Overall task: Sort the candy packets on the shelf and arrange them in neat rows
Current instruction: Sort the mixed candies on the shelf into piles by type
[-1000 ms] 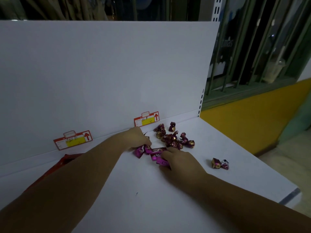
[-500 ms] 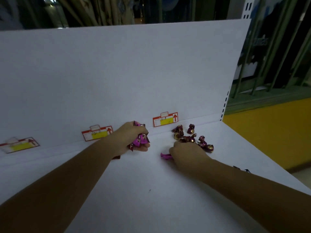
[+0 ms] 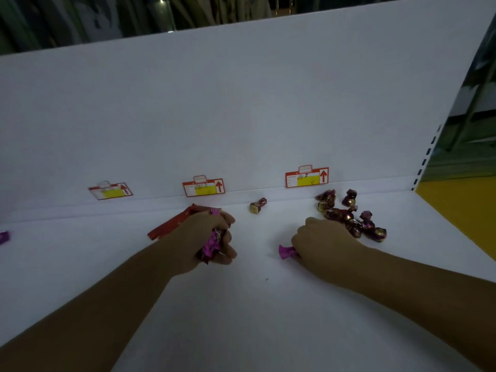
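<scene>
My left hand (image 3: 206, 238) is closed around a bunch of bright pink candy packets (image 3: 213, 241), held just above the white shelf (image 3: 241, 318). My right hand (image 3: 324, 245) rests on the shelf, fingers pinching one pink candy (image 3: 285, 251) whose twisted end sticks out to the left. Behind my right hand lies a loose pile of dark maroon and gold candies (image 3: 349, 214). A single maroon and gold candy (image 3: 257, 205) sits alone near the back wall between my hands. Another pink candy (image 3: 4, 237) lies at the far left edge.
A red packet (image 3: 171, 224) lies flat behind my left hand. Three red and yellow price tags (image 3: 306, 177) (image 3: 203, 187) (image 3: 110, 190) stand along the white back panel. The shelf ends at the right, beside a yellow wall (image 3: 461, 210).
My left hand has lifted a bunch of pink candies off the pile and carried them leftward. My right hand stays by the pile holding one pink candy. The view has swung left.
</scene>
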Demonstrator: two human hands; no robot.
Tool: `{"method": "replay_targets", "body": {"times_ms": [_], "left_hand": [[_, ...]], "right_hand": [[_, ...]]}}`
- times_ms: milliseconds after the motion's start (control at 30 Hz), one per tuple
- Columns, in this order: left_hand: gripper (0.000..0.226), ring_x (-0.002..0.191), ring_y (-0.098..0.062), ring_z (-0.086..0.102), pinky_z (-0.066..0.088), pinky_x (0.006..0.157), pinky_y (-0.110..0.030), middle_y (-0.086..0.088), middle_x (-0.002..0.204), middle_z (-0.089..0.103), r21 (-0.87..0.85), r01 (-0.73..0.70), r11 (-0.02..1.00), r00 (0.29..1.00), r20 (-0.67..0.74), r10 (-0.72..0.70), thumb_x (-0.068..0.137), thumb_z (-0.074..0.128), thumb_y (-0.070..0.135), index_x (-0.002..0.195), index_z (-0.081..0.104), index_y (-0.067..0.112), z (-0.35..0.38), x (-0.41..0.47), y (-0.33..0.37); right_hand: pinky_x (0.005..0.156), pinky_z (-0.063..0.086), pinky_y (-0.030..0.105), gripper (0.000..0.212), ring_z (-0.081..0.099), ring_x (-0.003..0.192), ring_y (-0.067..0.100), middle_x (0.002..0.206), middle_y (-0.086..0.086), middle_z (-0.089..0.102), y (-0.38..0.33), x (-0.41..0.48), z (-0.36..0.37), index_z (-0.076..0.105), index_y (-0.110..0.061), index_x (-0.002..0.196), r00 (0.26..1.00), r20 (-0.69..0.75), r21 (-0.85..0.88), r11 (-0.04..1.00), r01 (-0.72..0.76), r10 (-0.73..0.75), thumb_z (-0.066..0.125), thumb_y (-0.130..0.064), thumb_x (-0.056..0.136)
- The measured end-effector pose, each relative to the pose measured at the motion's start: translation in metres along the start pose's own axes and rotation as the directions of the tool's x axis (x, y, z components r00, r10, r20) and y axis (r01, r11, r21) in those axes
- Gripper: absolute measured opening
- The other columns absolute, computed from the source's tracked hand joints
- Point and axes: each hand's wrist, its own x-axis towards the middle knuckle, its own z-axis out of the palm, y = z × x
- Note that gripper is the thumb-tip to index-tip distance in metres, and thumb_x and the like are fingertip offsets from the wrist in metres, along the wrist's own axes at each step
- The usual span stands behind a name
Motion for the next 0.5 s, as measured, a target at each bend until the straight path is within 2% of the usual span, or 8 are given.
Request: {"method": "replay_targets", "body": {"times_ms": [167, 300, 367, 433, 467, 500], "left_hand": [[0.023, 0.049, -0.025, 0.062, 0.055, 0.049, -0.035, -0.009, 0.055, 0.058, -0.035, 0.018, 0.999, 0.999, 0.036, -0.016, 0.093, 0.039, 0.003, 0.108, 0.056, 0.007, -0.010, -0.022, -0.015], [0.022, 0.052, -0.027, 0.064, 0.057, 0.056, -0.039, -0.011, 0.058, 0.059, -0.084, -0.033, 0.996, 0.998, 0.053, 0.037, 0.094, 0.038, 0.003, 0.107, 0.055, 0.004, -0.027, -0.048, -0.014], [0.022, 0.056, -0.029, 0.065, 0.057, 0.059, -0.040, -0.013, 0.061, 0.061, -0.115, -0.060, 0.992, 0.996, 0.064, 0.068, 0.095, 0.037, 0.003, 0.107, 0.056, 0.004, -0.042, -0.068, -0.017], [0.023, 0.060, -0.030, 0.066, 0.057, 0.060, -0.040, -0.015, 0.066, 0.065, -0.154, -0.082, 0.985, 0.991, 0.093, 0.097, 0.096, 0.037, 0.002, 0.108, 0.057, 0.005, -0.065, -0.092, -0.023], [0.024, 0.063, -0.030, 0.066, 0.057, 0.061, -0.039, -0.017, 0.070, 0.066, -0.188, -0.093, 0.978, 0.988, 0.107, 0.114, 0.096, 0.037, 0.002, 0.108, 0.058, 0.006, -0.078, -0.104, -0.027], [0.025, 0.065, -0.031, 0.066, 0.057, 0.061, -0.039, -0.018, 0.074, 0.067, -0.235, -0.104, 0.966, 0.985, 0.111, 0.133, 0.096, 0.037, 0.003, 0.108, 0.059, 0.007, -0.091, -0.116, -0.031]], "right_hand": [[0.068, 0.043, 0.029, 0.020, 0.061, 0.092, 0.026, 0.101, 0.006, 0.060, -0.010, -0.009, -0.007, 0.059, -0.010, 0.104, 0.995, 0.081, 0.056, 0.997, -0.061, 0.057, 0.045, -0.007, 0.091], [0.067, 0.041, 0.026, 0.014, 0.058, 0.088, 0.018, 0.100, 0.003, 0.059, -0.013, -0.021, -0.008, 0.055, -0.015, 0.103, 0.994, 0.063, 0.103, 0.990, -0.095, 0.089, 0.047, -0.015, 0.090], [0.066, 0.042, 0.023, 0.007, 0.055, 0.080, 0.013, 0.094, -0.001, 0.060, -0.013, -0.021, -0.009, 0.053, -0.019, 0.094, 0.987, 0.043, 0.216, 0.963, -0.161, 0.155, 0.048, -0.021, 0.090], [0.063, 0.044, 0.021, 0.008, 0.053, 0.070, 0.010, 0.081, -0.002, 0.059, -0.020, -0.020, -0.015, 0.054, -0.017, 0.085, 0.964, 0.065, 0.465, 0.847, -0.257, 0.257, 0.050, -0.021, 0.089], [0.058, 0.043, 0.020, 0.013, 0.052, 0.061, 0.010, 0.073, -0.001, 0.058, -0.028, -0.019, -0.018, 0.055, -0.013, 0.079, 0.947, 0.097, 0.631, 0.717, -0.295, 0.305, 0.050, -0.020, 0.090], [0.050, 0.041, 0.020, 0.019, 0.050, 0.052, 0.011, 0.065, 0.001, 0.058, -0.040, -0.018, -0.023, 0.056, -0.010, 0.073, 0.932, 0.145, 0.786, 0.533, -0.313, 0.333, 0.050, -0.018, 0.090]]}}
